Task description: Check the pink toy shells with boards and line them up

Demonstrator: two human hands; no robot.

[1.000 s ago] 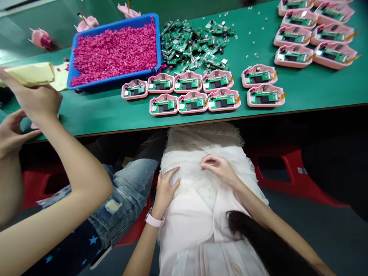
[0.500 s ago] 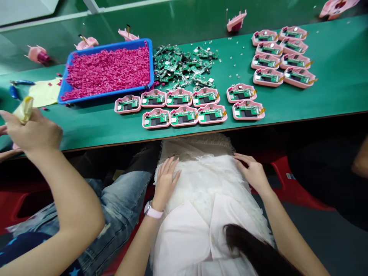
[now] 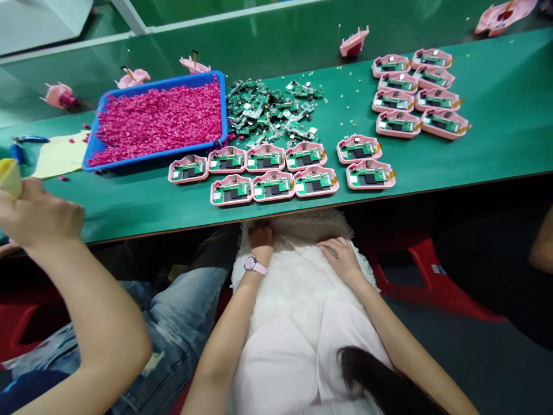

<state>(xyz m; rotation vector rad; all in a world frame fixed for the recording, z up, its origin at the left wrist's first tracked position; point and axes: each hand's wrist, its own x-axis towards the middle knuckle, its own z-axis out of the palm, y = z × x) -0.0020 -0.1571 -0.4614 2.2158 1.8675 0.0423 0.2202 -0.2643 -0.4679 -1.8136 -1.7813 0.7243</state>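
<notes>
My left hand (image 3: 261, 235), with a pink watch (image 3: 250, 264) on its wrist, is at the front of the white lace skirt (image 3: 294, 276), just below the table edge. It lies in shadow, and its fingers are bent down out of sight. My right hand (image 3: 342, 257) rests on the skirt with its fingers stretched out and nothing in it. Above both hands, on the green table, stand pink plastic housings (image 3: 317, 182) with green circuit boards in them, in rows. Behind these rows lies a heap of loose circuit boards (image 3: 263, 106).
A blue tray (image 3: 223, 109) of small magenta parts stands left of the heap. More filled housings (image 3: 397, 124) sit at the right. Pink shells (image 3: 354, 43) line the back. At the left, a co-worker's hand (image 3: 41, 213) holds something yellowish; a yellow sheet (image 3: 60, 154) lies beyond.
My left hand has slid forward to the skirt's front, its fingers now out of sight. My right hand has moved inward across the lap. The co-worker's hand has shifted left, and the view has tilted slightly.
</notes>
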